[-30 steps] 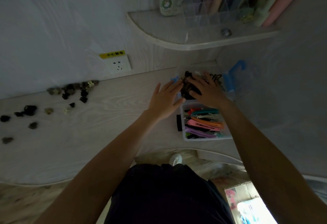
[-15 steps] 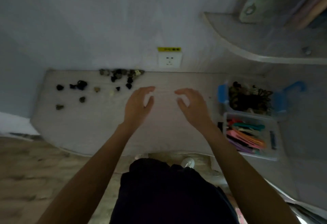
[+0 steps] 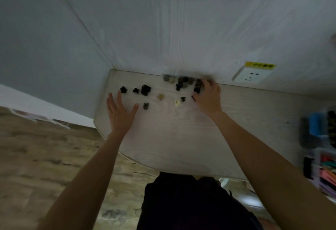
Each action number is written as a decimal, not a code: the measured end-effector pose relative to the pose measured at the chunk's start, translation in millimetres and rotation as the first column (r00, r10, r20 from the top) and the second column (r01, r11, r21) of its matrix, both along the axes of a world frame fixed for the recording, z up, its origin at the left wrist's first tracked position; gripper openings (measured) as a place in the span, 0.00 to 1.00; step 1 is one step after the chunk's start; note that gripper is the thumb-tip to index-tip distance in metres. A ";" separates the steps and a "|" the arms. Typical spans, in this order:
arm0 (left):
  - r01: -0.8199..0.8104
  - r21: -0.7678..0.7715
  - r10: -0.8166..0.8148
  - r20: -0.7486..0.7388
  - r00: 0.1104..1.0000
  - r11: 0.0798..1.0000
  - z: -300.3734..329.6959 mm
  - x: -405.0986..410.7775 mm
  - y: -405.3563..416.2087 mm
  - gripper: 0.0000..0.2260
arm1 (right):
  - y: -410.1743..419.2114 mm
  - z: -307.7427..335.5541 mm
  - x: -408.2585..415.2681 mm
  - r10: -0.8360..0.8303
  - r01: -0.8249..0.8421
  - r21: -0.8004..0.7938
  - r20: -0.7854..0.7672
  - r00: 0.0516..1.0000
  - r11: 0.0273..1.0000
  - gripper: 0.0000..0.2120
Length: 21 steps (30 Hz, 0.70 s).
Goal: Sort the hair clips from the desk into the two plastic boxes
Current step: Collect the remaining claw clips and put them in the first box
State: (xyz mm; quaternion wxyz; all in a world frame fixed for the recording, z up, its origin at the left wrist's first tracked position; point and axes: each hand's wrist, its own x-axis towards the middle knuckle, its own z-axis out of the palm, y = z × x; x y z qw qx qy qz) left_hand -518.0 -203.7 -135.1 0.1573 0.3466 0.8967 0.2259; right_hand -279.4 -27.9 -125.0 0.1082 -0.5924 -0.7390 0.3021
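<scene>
Several small claw hair clips, mostly black with a few beige ones, lie scattered on the pale wooden desk (image 3: pixel 181 135), with a dense cluster (image 3: pixel 183 81) against the wall. My right hand (image 3: pixel 209 97) rests on the right end of that cluster, fingers bent over the clips. My left hand (image 3: pixel 121 113) hovers flat and spread near the desk's left end, beside a grey clip (image 3: pixel 145 106) and below a black clip (image 3: pixel 145 89). At the far right edge I see a clear box of long coloured clips (image 3: pixel 327 171) and, behind it, a box with a blue latch (image 3: pixel 316 126).
A white wall socket (image 3: pixel 251 75) with a yellow label sits just above the desk, right of my right hand. The desk's curved front edge meets the wooden floor (image 3: pixel 45 157) on the left. Walls close the desk at the back and left.
My view swung left, away from the boxes. Both hands left the box area and crossed the desk to the loose clips; the right hand now lies on the cluster by the wall.
</scene>
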 end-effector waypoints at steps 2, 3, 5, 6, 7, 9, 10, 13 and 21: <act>0.030 0.032 -0.030 0.006 1.000 0.999 -4.4 -6.9 13.6 0.34 | -0.3 -1.8 -7.9 -0.033 0.033 -0.004 -0.029 0.999 0.999 0.29; 0.044 0.047 -0.045 0.018 0.999 0.998 -6.4 -9.7 22.0 0.32 | -0.8 -2.7 -11.9 -0.032 0.032 -0.007 -0.038 0.999 0.999 0.29; 0.068 0.085 -0.073 0.061 0.995 0.994 -8.3 -10.1 39.2 0.28 | -4.5 -2.3 -17.7 0.005 -0.005 0.002 -0.039 0.999 1.000 0.29; 0.083 0.103 -0.092 0.086 0.992 0.991 -9.7 -7.5 47.1 0.27 | -7.4 -3.3 -19.6 0.030 -0.030 0.002 -0.045 0.999 1.000 0.28; 0.105 0.117 -0.118 0.108 0.987 0.988 -10.1 -2.7 54.1 0.26 | -12.2 -4.4 -21.1 0.049 -0.050 -0.009 -0.057 0.997 0.999 0.28; 0.159 0.149 -0.183 0.162 0.970 0.976 -12.6 10.4 67.6 0.26 | -24.6 -5.7 -22.7 0.076 -0.080 -0.049 -0.088 0.993 0.996 0.29; 0.182 0.165 -0.215 0.205 0.955 0.969 -12.8 19.2 73.9 0.26 | -31.3 -6.1 -22.3 0.098 -0.103 -0.050 -0.098 0.990 0.993 0.31; 0.310 0.226 -0.364 0.262 0.894 0.924 -14.5 43.3 88.1 0.26 | -41.8 -6.5 -19.8 0.123 -0.128 -0.035 -0.121 0.985 0.991 0.32; 0.474 0.192 -0.504 0.154 0.850 0.859 -15.6 46.7 119.9 0.23 | 1.4 -1.5 -45.5 0.164 -0.165 -0.008 -0.013 0.986 0.986 0.28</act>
